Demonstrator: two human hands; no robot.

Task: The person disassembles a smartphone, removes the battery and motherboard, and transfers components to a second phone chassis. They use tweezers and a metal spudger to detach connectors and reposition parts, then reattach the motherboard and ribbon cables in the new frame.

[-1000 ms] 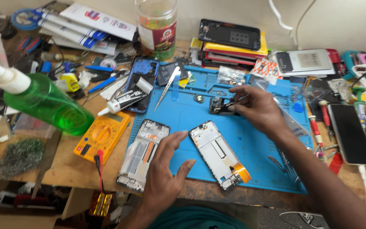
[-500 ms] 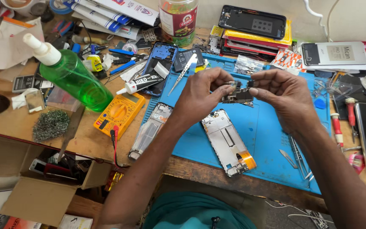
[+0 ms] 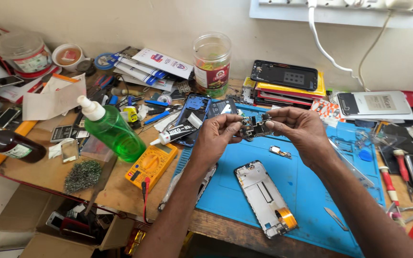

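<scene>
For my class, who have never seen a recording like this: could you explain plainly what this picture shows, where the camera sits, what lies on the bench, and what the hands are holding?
The camera sits on a person's head and looks down at their own two bare hands. There is no machine. The left hand and right hand together hold up a small dark circuit board between the fingers, above a blue work mat. On the mat lies an opened phone frame. To the left are a green squeeze bottle, a yellow multimeter and a small glue tube. Behind stand a clear plastic jar and stacked phones.
</scene>
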